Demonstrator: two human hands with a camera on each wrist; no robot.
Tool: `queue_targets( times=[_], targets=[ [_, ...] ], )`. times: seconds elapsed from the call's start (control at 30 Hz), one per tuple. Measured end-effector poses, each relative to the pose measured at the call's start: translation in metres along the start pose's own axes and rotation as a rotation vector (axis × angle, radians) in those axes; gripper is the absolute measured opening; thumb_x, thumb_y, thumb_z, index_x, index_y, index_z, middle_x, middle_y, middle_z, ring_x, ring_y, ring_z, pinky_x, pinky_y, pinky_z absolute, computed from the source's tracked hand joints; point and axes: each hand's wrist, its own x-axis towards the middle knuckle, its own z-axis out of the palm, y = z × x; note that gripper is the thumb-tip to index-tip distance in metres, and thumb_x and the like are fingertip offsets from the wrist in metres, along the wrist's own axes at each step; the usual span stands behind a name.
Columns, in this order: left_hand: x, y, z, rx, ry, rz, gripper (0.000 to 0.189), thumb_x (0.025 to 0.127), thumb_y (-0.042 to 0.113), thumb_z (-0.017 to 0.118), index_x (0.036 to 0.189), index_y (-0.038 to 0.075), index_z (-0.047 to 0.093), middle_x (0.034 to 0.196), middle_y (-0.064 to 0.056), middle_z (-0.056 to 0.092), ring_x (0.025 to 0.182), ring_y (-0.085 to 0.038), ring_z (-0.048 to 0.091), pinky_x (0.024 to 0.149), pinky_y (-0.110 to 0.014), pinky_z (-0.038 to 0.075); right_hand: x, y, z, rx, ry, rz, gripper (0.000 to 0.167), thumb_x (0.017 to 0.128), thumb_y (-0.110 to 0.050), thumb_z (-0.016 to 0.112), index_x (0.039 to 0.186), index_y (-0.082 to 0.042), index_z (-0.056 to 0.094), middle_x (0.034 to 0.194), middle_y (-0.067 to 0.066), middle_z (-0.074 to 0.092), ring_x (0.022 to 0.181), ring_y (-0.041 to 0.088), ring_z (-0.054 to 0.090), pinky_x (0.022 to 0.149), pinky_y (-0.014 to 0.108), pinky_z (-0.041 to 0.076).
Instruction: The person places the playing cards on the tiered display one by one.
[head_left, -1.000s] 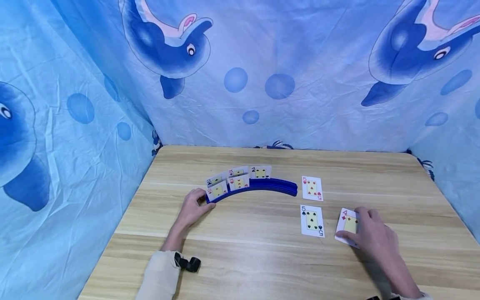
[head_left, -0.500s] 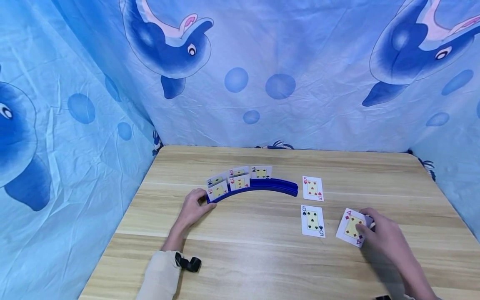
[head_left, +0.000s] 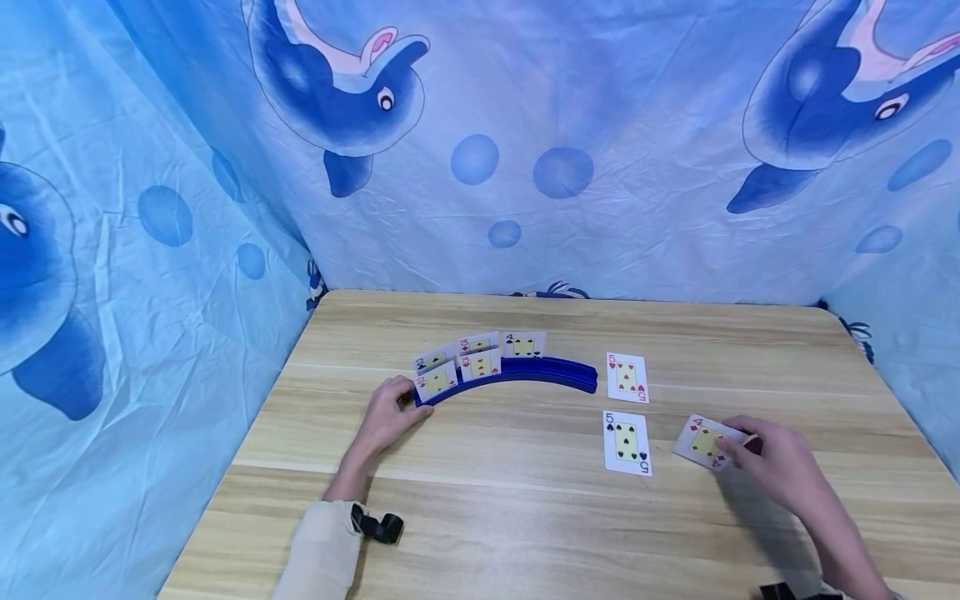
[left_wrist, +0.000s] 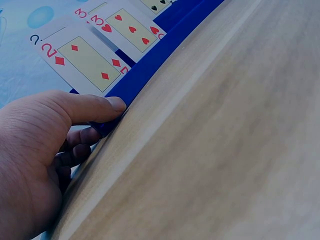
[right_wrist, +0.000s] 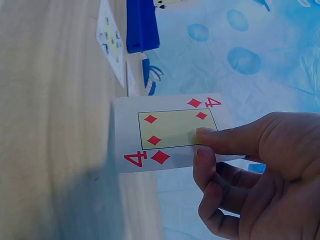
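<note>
My right hand [head_left: 780,462] pinches a four of diamonds playing card [right_wrist: 175,132] between thumb and fingers, face up and tilted, over the table's right side. At the other side, my left hand [head_left: 390,414] grips the left end of a curved blue card holder [head_left: 547,367], its thumb along the front edge in the left wrist view. Cards stand in the holder in two rows: a two of diamonds [left_wrist: 82,60] and a three of hearts [left_wrist: 127,30] in front, with a black two [head_left: 431,360], a red three [head_left: 478,341] and a four of spades [head_left: 523,343] behind.
Flat on the wooden table [head_left: 495,517], right of the holder, lie a five of hearts [head_left: 627,377] and, nearer, a five of spades [head_left: 627,442]. A blue dolphin-printed curtain [head_left: 637,242] hangs behind and along both sides.
My right hand has lifted the four of diamonds off the table and shifted slightly right, tilting the card. My left hand stays on the holder.
</note>
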Motion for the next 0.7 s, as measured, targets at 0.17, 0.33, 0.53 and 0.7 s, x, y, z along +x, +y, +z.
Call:
queue_targets(
  times=[0.17, 0.33, 0.53, 0.7],
  targets=[
    [-0.001, 0.001, 0.000, -0.007, 0.000, 0.001, 0.029, 0.080, 0.014, 0.082, 0.104, 0.000, 0.072, 0.107, -0.014, 0.070, 0.101, -0.026, 0.060, 0.088, -0.036, 0.046, 0.007, -0.010, -0.003, -0.005, 0.055, -0.049, 0.026, 0.094, -0.008, 0.066, 0.115, 0.006, 0.068, 0.072, 0.004, 0.070, 0.058, -0.003, 0.049, 0.049, 0.022, 0.037],
    [0.000, 0.001, 0.000, -0.008, 0.013, 0.007, 0.031, 0.078, 0.013, 0.083, 0.104, 0.000, 0.073, 0.107, -0.014, 0.071, 0.099, -0.025, 0.059, 0.087, -0.035, 0.045, 0.017, -0.024, -0.001, 0.006, 0.126, -0.099, 0.023, 0.093, -0.009, 0.068, 0.113, 0.003, 0.070, 0.071, 0.003, 0.068, 0.056, -0.002, 0.046, 0.048, 0.023, 0.036],
    [0.000, 0.001, 0.000, 0.003, 0.018, 0.015, 0.032, 0.078, 0.013, 0.083, 0.105, -0.001, 0.073, 0.106, -0.014, 0.071, 0.098, -0.025, 0.059, 0.086, -0.034, 0.045, 0.033, -0.043, 0.000, 0.064, 0.186, -0.138, 0.024, 0.092, -0.010, 0.070, 0.112, 0.003, 0.070, 0.073, 0.008, 0.071, 0.057, -0.002, 0.049, 0.049, 0.023, 0.038],
    [0.000, 0.001, 0.000, 0.006, 0.018, 0.014, 0.032, 0.078, 0.013, 0.083, 0.105, -0.001, 0.072, 0.107, -0.014, 0.071, 0.100, -0.025, 0.060, 0.087, -0.036, 0.046, 0.047, -0.057, 0.001, 0.131, 0.228, -0.174, 0.023, 0.091, -0.010, 0.072, 0.110, 0.002, 0.071, 0.073, 0.010, 0.070, 0.056, -0.001, 0.049, 0.048, 0.023, 0.039]
  ],
)
